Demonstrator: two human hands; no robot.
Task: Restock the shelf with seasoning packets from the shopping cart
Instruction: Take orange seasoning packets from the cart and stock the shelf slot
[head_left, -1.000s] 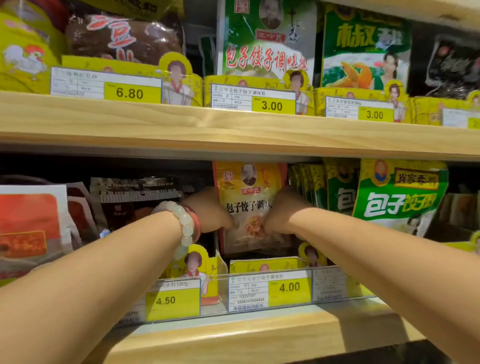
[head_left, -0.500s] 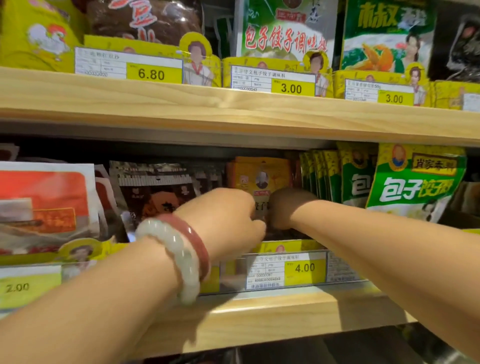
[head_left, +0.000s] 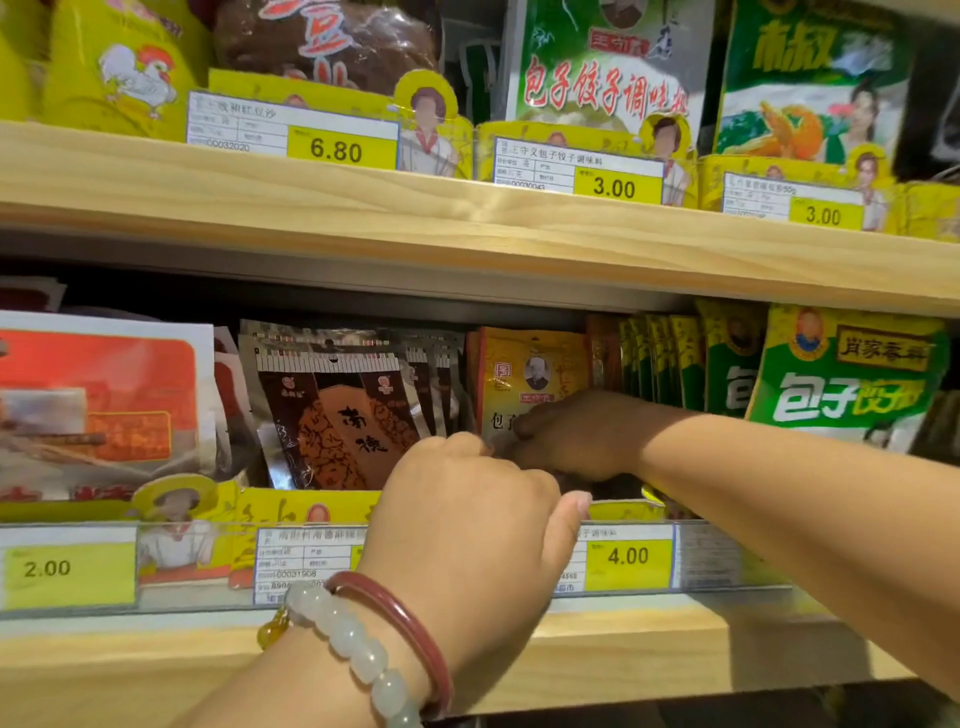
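A yellow seasoning packet (head_left: 530, 371) with a portrait and red label stands upright on the lower wooden shelf (head_left: 623, 654), between dark brown packets and green ones. My right hand (head_left: 576, 436) reaches deep into the shelf, its fingers curled over the packet's lower front. Nearer the camera, in front of the price rail, is my left hand (head_left: 467, 519), which wears a bead bracelet and a red bangle. Its back faces me and its fingers curl away out of sight, so any hold is hidden. The shopping cart is not in view.
Dark brown packets (head_left: 337, 415) stand left of the yellow one, green packets (head_left: 841, 374) right, and a red-and-white pack (head_left: 98, 395) far left. A clear price rail (head_left: 628, 558) fronts the lower shelf. The upper shelf (head_left: 467, 218) overhangs, loaded with more packets.
The yellow packet has gone back into its row and now stands upright. My left hand has drawn back toward me; my right hand stays on the packet. The view has moved closer.
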